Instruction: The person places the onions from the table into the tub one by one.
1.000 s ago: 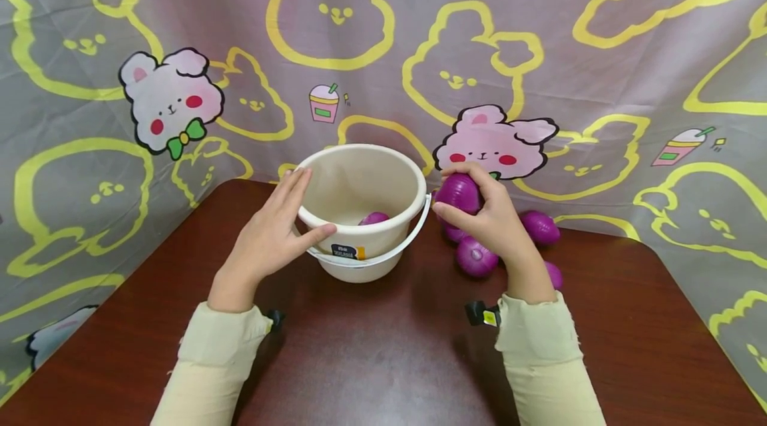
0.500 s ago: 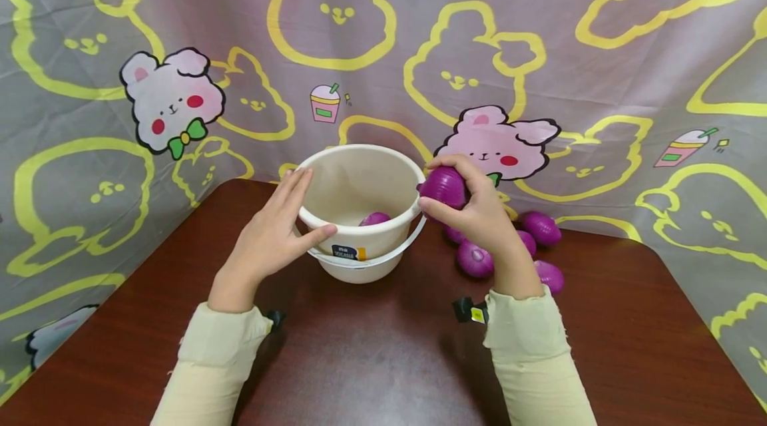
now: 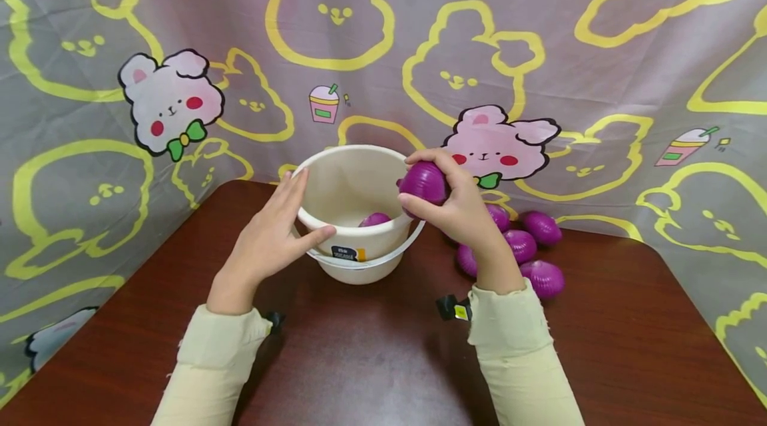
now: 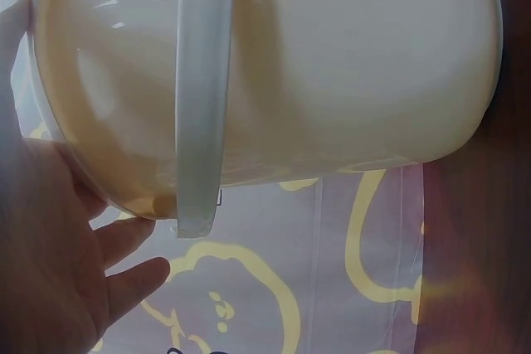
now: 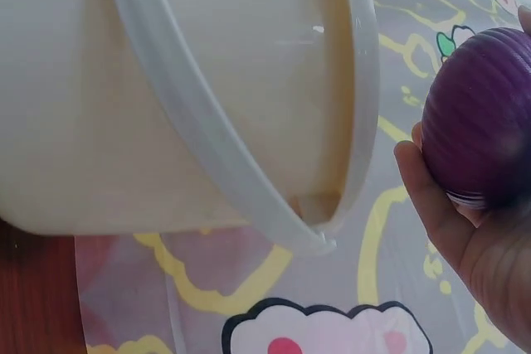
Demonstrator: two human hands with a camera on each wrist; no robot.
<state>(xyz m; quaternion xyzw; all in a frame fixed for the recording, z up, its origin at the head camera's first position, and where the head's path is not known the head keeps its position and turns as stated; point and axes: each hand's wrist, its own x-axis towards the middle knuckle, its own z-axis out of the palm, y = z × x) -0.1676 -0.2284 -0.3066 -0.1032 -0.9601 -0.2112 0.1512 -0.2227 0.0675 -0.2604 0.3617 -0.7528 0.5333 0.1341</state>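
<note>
My right hand (image 3: 464,210) grips a purple onion (image 3: 424,183) between thumb and fingers, over the right rim of a cream bucket (image 3: 359,271). In the right wrist view this onion (image 5: 481,113) is clear of the bucket's rim. Another onion (image 3: 375,219) lies inside the bucket, partly hidden by the front wall. My left hand (image 3: 260,239) rests against the bucket's left rim, thumb and fingers spread and fairly straight. From the left wrist, the fingers (image 4: 124,288) show beside the rim. The white handle (image 4: 203,97) hangs down across the bucket's front.
Several more purple onions (image 3: 542,278) lie on the dark wooden table (image 3: 359,359) to the right of the bucket, some partly behind my right hand and forearm. A patterned cloth (image 3: 383,93) hangs behind the table.
My right hand has carried its onion leftward, from above the other onions to the bucket's right rim. My left hand and the bucket have stayed put.
</note>
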